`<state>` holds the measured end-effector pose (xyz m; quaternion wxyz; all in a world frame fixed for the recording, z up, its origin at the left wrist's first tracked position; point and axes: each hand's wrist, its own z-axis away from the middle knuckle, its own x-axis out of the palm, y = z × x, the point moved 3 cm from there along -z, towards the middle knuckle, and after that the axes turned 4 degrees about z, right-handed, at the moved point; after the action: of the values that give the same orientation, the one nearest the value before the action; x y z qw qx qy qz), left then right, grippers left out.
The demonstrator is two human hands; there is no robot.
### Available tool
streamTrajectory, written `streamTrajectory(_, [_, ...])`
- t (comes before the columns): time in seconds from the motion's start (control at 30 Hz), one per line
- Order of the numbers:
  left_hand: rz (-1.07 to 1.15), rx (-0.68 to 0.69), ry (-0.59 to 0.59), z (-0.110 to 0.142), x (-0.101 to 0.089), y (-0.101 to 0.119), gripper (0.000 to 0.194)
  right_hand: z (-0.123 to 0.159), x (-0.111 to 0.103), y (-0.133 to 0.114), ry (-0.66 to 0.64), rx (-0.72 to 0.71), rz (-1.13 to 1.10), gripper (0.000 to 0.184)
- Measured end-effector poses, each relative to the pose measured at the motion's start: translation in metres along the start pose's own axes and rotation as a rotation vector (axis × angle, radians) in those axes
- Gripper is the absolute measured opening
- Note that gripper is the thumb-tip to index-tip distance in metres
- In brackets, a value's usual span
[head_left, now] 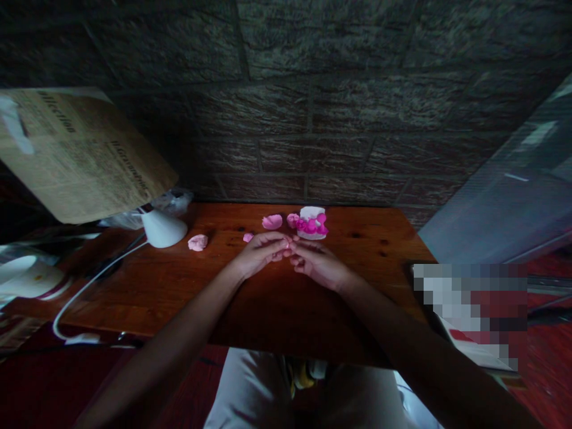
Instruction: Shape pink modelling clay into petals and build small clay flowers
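Observation:
Over the table, my left hand (264,252) and my right hand (319,262) meet fingertip to fingertip. Both are closed in a pinch on a small pink piece (287,245) that looks like soft clay; the fingers cover most of it. Just beyond them, bright pink rounded petal-like bits (313,224) lie on a white pad (313,211). A rough pink lump (293,220) sits at the pad's left edge. Left of that is a flattened pink piece (272,222). A little pink ball (248,237) lies close to my left hand, and a larger pale pink lump (198,242) is farther left.
The wooden table (370,280) backs onto a dark brick wall (277,107). At the left stands a lamp with a white base (164,229) and a printed paper shade (84,155); its white cord (96,280) runs over the front edge. A white cup (29,276) lies far left.

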<state>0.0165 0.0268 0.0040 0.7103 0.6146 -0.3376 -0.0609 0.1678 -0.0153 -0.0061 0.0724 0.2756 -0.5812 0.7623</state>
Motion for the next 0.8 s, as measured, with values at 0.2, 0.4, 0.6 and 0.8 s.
streamTrajectory(0.2, [-0.064,0.017,0.006,-0.0003,0.0006,0.0003,0.042,0.0018,0.0005,-0.0024,0.004,0.015,-0.015,0.044])
streamTrajectory(0.4, [-0.119,0.057,-0.017,-0.0003,-0.0013,-0.0005,0.041,0.0028,0.0038,-0.0012,-0.025,0.010,0.034,0.043])
streamTrajectory(0.6, [-0.099,0.085,0.031,-0.0015,-0.0017,0.0029,0.041,0.0017,0.0033,-0.0031,0.032,-0.012,0.047,0.046])
streamTrajectory(0.8, [-0.020,0.150,0.043,-0.0040,0.0004,0.0071,0.037,-0.0007,-0.0024,-0.0059,0.090,-0.022,0.062,0.047])
